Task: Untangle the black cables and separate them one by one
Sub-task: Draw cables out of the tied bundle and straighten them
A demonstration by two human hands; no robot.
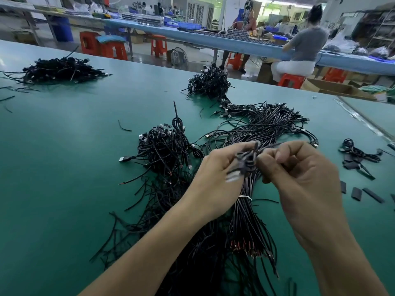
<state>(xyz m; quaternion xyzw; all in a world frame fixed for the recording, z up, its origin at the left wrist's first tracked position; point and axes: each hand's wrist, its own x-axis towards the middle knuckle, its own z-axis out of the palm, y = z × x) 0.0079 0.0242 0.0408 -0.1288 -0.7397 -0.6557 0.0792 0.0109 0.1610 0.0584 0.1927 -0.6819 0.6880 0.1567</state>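
Up above the green bench (64, 146), just over the tied bundle (245, 221), hold the small knot of black cables (248, 161) tight in the curled left hand (213, 174) and pull one cable out slowly with the right hand (303, 174) pinching it too.

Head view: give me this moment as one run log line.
left hand: grips coiled black cable | right hand: pinches same cable | tied bundle: on green table below hands

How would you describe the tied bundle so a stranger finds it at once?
On the green table, look near centre. The bundle lies just below the left hand and right hand, running toward the camera. Alone among the black piles, it has a white band.
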